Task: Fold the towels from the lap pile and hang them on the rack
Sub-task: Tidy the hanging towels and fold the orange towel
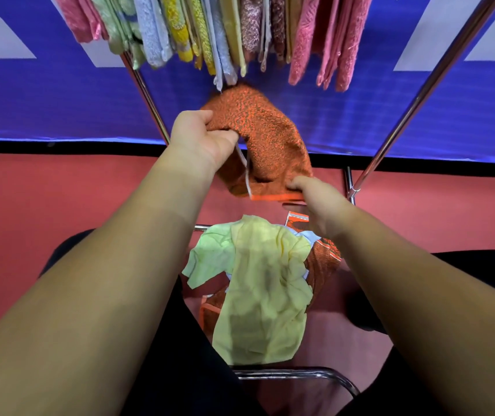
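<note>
Evidently mid-fold: the left grip and right grip each pinch an edge of the orange towel, held up between lap pile and rack so it can hang free and double over.

Left hand, right hand — fingers curled

Your towel up front, lap pile below it — rack behind both, hung towels between its two legs.
</note>
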Tool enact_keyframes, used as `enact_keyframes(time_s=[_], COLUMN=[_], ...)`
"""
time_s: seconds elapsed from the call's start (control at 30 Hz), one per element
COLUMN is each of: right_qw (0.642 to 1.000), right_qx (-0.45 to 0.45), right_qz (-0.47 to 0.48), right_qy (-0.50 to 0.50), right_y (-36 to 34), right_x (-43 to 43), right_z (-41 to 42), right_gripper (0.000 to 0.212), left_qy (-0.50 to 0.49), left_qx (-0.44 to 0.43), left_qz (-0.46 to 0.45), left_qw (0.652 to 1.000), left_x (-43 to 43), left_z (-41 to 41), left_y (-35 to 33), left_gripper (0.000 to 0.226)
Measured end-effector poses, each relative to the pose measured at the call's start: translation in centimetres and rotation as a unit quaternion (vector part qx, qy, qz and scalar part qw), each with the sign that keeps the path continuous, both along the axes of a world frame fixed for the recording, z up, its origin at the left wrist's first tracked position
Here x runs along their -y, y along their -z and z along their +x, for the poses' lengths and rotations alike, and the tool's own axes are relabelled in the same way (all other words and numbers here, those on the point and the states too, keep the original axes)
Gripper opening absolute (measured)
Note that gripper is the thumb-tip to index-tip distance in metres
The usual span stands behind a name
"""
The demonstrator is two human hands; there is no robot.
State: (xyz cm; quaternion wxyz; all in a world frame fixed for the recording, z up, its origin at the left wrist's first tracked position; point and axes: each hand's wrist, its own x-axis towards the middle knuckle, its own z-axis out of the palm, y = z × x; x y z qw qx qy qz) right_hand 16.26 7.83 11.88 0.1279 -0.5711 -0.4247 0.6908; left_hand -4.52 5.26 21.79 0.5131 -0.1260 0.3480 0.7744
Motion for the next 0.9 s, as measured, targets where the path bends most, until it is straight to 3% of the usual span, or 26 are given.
enact_keyframes(time_s=[0.13,0.27,0.4,0.6,0.73,0.9], right_qw=[0.996,0.971,0.954,0.941,0.945,0.961], right_qx=[-0.032,-0.127,-0.202,-0.259,-0.237,-0.127], right_qz=[-0.032,-0.092,-0.071,-0.058,-0.056,-0.037], right_qy=[0.081,0.179,0.208,0.208,0.221,0.241], right_y=[0.0,-0.3,-0.4,-1.4,-1.4,0.3], right_x=[-1.0,-1.4,-1.5,-1.5,-1.7,-2.3], right_z=[1.1,1.5,1.6,2.1,2.3,2.8], right_gripper=[0.016,0.007,0.026,0.036,0.029,0.009], left_qy=[-0.023,-0.017,-0.020,-0.027,-0.033,-0.020], left_qx=[-0.001,-0.017,-0.016,-0.019,-0.027,-0.056], left_qz=[-0.002,-0.006,-0.016,-0.028,-0.033,-0.064], left_qw=[1.000,1.000,1.000,0.999,0.999,0.996], left_x=[0.3,0.6,1.0,1.3,1.4,1.2], left_z=[-1.3,-0.9,-1.1,-1.6,-1.7,-1.8], left_y=[0.1,-0.2,0.1,0.0,0.1,0.8], left_gripper=[0.032,0.035,0.036,0.034,0.032,0.031])
